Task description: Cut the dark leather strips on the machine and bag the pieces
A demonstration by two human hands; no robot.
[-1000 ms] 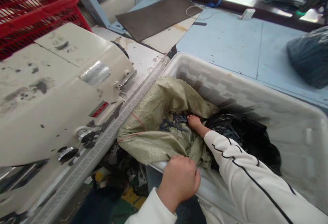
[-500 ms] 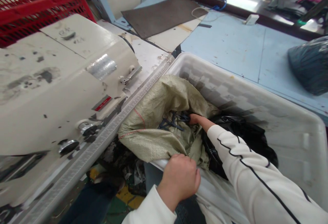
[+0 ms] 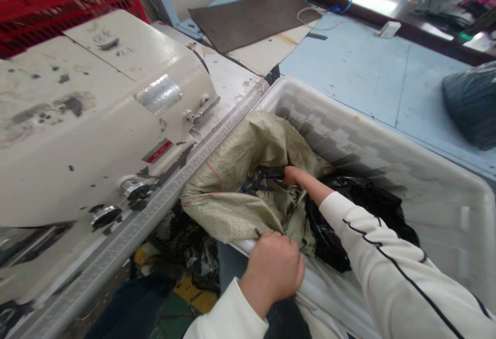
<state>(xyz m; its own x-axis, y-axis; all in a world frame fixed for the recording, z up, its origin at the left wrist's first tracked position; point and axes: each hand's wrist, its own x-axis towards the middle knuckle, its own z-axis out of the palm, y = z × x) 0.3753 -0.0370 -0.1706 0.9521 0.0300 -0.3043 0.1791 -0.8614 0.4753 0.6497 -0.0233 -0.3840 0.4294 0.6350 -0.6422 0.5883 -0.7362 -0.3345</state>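
My left hand [image 3: 273, 266] is closed in a fist over the near rim of the white plastic bin [image 3: 437, 173], right at the edge of a woven olive-green sack [image 3: 220, 215]; whether it also pinches the sack is hidden. My right hand [image 3: 290, 174] reaches into the sack's open mouth. Its fingers are closed on dark, narrow cut pieces [image 3: 258, 180], which lie partly loose inside the sack; the fingertips are hidden. Beside the sack, a black plastic bag [image 3: 364, 204] lies in the bin beneath my right forearm.
On the left is a cream-coloured machine [image 3: 101, 122] with metal knobs and a ruler edge [image 3: 186, 173] beside the bin. Behind it stands a red crate [image 3: 77, 5]. A light-blue table [image 3: 349, 65] holds a brown sheet [image 3: 251, 16] and a dark plastic-wrapped bundle [image 3: 470, 104].
My right hand has shifted slightly up and left in the sack, and the dark pieces by its fingers have moved a little. My left hand stays on the rim. The view has shifted slightly.
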